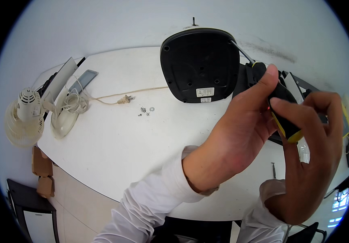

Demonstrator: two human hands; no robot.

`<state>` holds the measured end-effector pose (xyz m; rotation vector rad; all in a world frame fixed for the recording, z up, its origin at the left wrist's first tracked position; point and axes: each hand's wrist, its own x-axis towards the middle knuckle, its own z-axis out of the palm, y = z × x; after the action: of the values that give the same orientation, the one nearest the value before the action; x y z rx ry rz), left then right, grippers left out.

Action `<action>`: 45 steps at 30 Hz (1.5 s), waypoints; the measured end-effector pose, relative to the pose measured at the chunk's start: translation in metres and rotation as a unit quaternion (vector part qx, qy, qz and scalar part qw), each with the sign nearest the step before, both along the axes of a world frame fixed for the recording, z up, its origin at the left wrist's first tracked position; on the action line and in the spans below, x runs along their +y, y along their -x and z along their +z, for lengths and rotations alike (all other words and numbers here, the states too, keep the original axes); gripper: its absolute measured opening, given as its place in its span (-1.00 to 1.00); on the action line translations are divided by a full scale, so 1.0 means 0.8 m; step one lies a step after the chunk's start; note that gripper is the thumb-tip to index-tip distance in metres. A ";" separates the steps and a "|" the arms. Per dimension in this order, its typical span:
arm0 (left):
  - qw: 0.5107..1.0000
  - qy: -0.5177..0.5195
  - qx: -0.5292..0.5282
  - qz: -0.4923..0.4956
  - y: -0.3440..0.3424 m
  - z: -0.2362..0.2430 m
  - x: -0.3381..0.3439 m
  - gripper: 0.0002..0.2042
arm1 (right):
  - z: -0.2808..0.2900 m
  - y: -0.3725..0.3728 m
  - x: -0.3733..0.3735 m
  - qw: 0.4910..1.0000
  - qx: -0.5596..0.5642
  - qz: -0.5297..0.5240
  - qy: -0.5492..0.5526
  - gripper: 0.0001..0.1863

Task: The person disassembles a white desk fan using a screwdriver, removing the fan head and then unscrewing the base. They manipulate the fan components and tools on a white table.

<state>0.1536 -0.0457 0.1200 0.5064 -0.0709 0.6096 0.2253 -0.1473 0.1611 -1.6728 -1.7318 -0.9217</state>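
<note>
A black appliance base [200, 67] stands tipped up on the white table, its underside with screw holes and two white labels facing me. The shaft of a black-and-yellow screwdriver [286, 109] reaches its upper right corner, with the tip at a hole there. My left hand [239, 133] is closed around the screwdriver's handle, thumb along its upper part. Fingers of my right hand [316, 150] pinch the handle's lower end. Part of the handle is hidden by my fingers. Small screws and a washer [152, 109] lie left of the base.
A pale cord runs from behind the base to a plug [124, 99]. At the left are a small white fan [26, 117], a coiled cable [75, 103] and a grey phone-like slab [84, 79]. A thin metal piece [273, 170] lies near my right wrist. Dark items crowd the right side.
</note>
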 end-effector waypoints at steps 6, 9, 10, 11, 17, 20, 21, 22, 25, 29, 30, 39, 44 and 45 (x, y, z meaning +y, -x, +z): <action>0.997 0.028 0.053 0.047 0.015 0.019 -0.008 -0.64 | -0.005 0.008 0.011 0.989 0.143 -0.013 -0.022 -0.43; 0.999 -0.004 0.041 0.028 0.013 0.013 -0.002 -0.63 | -0.003 0.011 0.011 0.988 0.141 -0.037 -0.053 -0.55; 0.999 -0.003 0.033 0.028 0.012 0.013 -0.003 -0.62 | -0.003 0.011 0.007 0.990 0.127 -0.044 -0.049 -0.57; 0.999 -0.002 0.024 0.028 0.012 0.013 -0.003 -0.62 | -0.003 0.010 0.006 0.992 0.108 -0.040 -0.049 -0.57; 0.998 0.055 0.003 -0.033 0.016 0.022 0.000 -0.67 | 0.000 -0.002 0.001 0.999 0.022 -0.004 -0.048 -0.59; 0.997 0.063 -0.018 -0.050 0.014 0.012 -0.001 -0.73 | 0.001 0.011 0.003 0.999 0.005 -0.002 -0.044 -0.63; 0.998 0.047 -0.019 -0.049 0.015 0.012 -0.001 -0.74 | 0.000 0.014 0.005 0.999 0.005 0.001 -0.041 -0.64; 0.998 0.031 -0.019 -0.048 0.015 0.011 -0.001 -0.76 | -0.001 0.015 0.007 0.999 0.012 0.009 -0.035 -0.65; 0.998 0.017 -0.029 -0.052 0.013 0.007 0.004 -0.76 | -0.002 0.016 0.006 1.000 0.017 0.018 -0.019 -0.63; 0.996 0.058 -0.009 -0.061 0.016 0.013 0.003 -0.74 | -0.003 0.018 0.007 0.999 0.032 0.026 -0.016 -0.60; 0.996 0.066 -0.003 -0.061 0.018 0.015 0.003 -0.74 | -0.003 0.018 0.008 0.999 0.038 0.029 -0.013 -0.59; 0.995 0.074 0.028 -0.066 0.022 0.014 0.005 -0.74 | -0.011 0.019 0.010 0.999 0.033 0.026 -0.004 -0.58; 0.994 0.082 0.039 -0.065 0.028 0.020 0.002 -0.73 | -0.013 0.013 0.015 0.993 0.084 0.071 -0.033 -0.44; 0.994 0.081 0.037 -0.062 0.027 0.019 0.003 -0.73 | -0.012 0.013 0.013 0.994 0.095 0.049 -0.024 -0.41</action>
<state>0.1321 -0.0437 0.1354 0.3643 0.0175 0.4701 0.2148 -0.1366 0.1518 -1.5751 -1.6350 -0.7289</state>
